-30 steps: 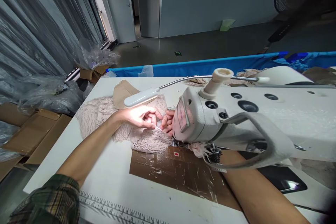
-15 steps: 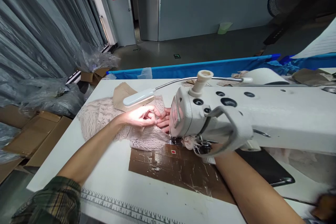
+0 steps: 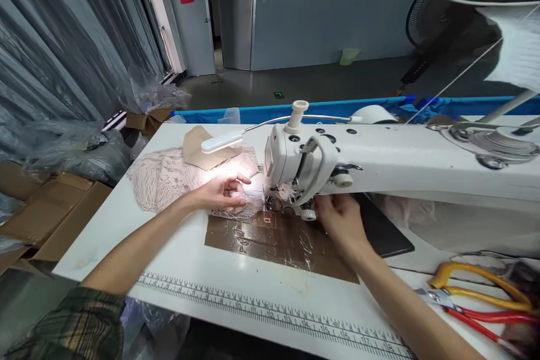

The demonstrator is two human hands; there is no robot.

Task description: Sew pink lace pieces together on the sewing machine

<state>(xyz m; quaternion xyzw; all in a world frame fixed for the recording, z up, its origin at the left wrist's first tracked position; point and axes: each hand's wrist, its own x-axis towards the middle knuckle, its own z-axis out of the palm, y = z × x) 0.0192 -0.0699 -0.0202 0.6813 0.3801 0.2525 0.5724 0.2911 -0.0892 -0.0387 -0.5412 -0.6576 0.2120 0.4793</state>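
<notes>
Pale pink lace fabric [image 3: 169, 175] with a fringed edge lies bunched on the left of the white sewing machine [image 3: 379, 152]. My left hand [image 3: 221, 192] is closed on a fringed part of it, just left of the needle area, thumb and fingers bent together. On the machine's right side, my right hand [image 3: 343, 219] reaches in beside the presser-foot area with curled fingers. Their tips are hidden behind the machine head, so what they hold is not visible. A small pale tuft of threads [image 3: 287, 191] hangs on the machine head.
A tan pattern piece [image 3: 198, 143] rests on the lace under a lit lamp [image 3: 223, 142]. Brown tape [image 3: 270, 244] covers the tabletop before the needle. A printed ruler [image 3: 270, 312] runs along the front edge. Yellow-handled cutters [image 3: 481, 287] and red-handled pliers [image 3: 489, 315] lie at right.
My right hand has drawn back from the left of the needle to the machine's right side. My left hand has shifted slightly down and left on the lace. The view has turned right.
</notes>
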